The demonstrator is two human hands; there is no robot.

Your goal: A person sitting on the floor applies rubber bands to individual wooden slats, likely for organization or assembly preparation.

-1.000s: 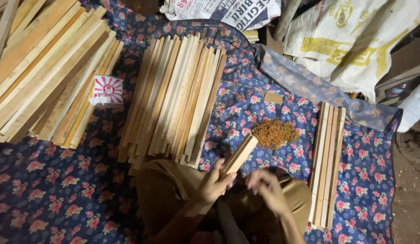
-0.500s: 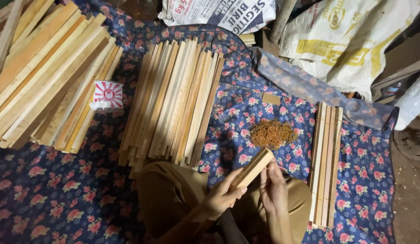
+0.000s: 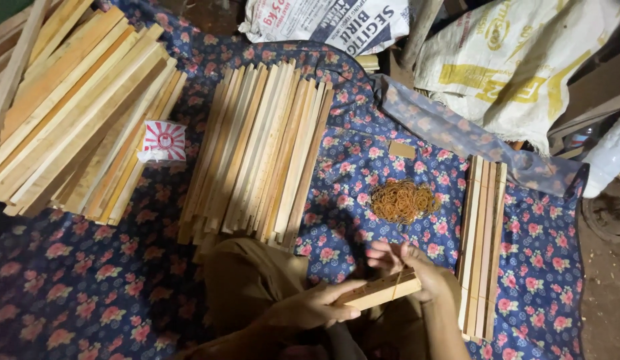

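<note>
A person is sitting on a dark blue cloth (image 3: pixel 90 293) printed with pink roses and is working low in the view, over a lap clad in olive-brown trousers (image 3: pixel 246 280). The left hand (image 3: pixel 310 308) is curling around the near end of a short bundle of wooden slats (image 3: pixel 380 292), thumb on top and fingers underneath, gripping it firmly. The right hand (image 3: pixel 416 270) is closing over the far end of the same bundle, its fingers (image 3: pixel 383 257) bent and pinching a thin rubber band (image 3: pixel 395 285) that is running across the wood as a fine dark line. The bundle is lying nearly level, tilted slightly up toward the right, just above the person's knees and held clear of the cloth. Just beyond the hands, a loose heap of tan rubber bands (image 3: pixel 403 200) is resting on the cloth. To the right of the hands, a narrow row of long slats (image 3: pixel 482 243) is lying side by side, running away from the person. Ahead and to the left, a wider stack of long slats (image 3: pixel 256 153) is fanning out, and farther left a bigger pile of longer planks (image 3: pixel 70 113) is lying at an angle. Between those two piles, a small red-and-white packet (image 3: pixel 163 141) is sitting on the cloth. Printed white and yellow woven sacks (image 3: pixel 510 60) are lying bunched along the far edge.
</note>
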